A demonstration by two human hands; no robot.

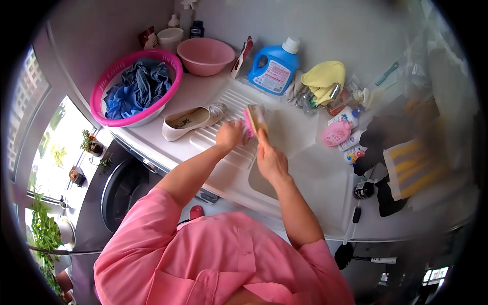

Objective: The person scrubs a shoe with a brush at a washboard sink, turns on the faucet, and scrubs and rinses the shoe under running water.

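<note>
A scrub brush (258,120) with a wooden back and pink bristles is in my right hand (272,161), whose fingers wrap round its handle end. The bristles face left, toward my left hand (230,134). My left hand is closed beside the bristles, over the ribbed washboard (218,136) part of the sink. A pale thing shows between that hand and the brush, mostly hidden, and I cannot make out what it is. Just left of my left hand, a white slip-on shoe (175,131) lies upright on the counter, its toe reaching the ribs.
A pink-rimmed basin (177,81) with blue clothes (140,91) and a pink bowl (206,55) stand at the back left. Behind the sink (300,178) are a blue detergent bottle (276,68) and a yellow cloth (324,80). Several bottles and dark cloths line the right side.
</note>
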